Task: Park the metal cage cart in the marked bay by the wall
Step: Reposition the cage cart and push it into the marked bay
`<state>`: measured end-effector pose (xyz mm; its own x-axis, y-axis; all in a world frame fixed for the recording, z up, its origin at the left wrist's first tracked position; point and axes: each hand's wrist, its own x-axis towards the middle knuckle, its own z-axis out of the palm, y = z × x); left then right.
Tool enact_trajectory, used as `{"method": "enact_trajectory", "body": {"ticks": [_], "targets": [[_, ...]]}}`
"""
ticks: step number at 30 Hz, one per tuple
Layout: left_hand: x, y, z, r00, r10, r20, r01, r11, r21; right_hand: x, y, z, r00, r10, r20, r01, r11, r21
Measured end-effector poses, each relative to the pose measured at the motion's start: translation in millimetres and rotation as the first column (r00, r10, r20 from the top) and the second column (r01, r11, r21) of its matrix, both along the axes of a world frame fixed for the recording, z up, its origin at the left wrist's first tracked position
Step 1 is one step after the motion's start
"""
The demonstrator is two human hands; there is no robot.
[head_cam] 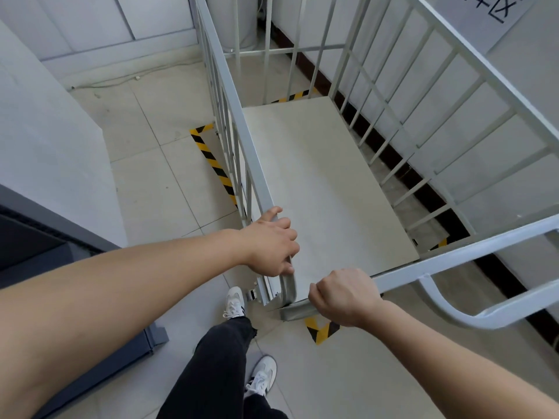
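Note:
The grey metal cage cart stands in front of me, its barred sides rising left and right of a pale flat deck. It sits inside the bay marked by yellow-and-black striped floor tape, with tape corners showing at the far end, the right side and just below the near edge. My left hand is wrapped around the near corner of the cart's left top rail. My right hand grips the near top rail. The cart's right side runs close along the white wall.
A white wall panel stands on my left, with a dark grey cabinet or door frame below it. A paper sign hangs on the right wall. A thin cable lies along the far skirting. My feet are on pale floor tiles.

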<state>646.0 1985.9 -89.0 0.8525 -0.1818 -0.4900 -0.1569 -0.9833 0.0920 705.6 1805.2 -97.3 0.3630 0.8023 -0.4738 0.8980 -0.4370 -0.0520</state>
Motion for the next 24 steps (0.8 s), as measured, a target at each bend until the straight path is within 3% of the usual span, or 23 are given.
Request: {"method": "enact_trajectory", "body": {"ticks": [24], "targets": [[6.4,0.6,0.1,0.997,0.024,-0.075,-0.024,1.000,0.003,1.3,-1.4,-9.5,1.000,0.002,-0.007,-0.001,0.999,0.036]]}}
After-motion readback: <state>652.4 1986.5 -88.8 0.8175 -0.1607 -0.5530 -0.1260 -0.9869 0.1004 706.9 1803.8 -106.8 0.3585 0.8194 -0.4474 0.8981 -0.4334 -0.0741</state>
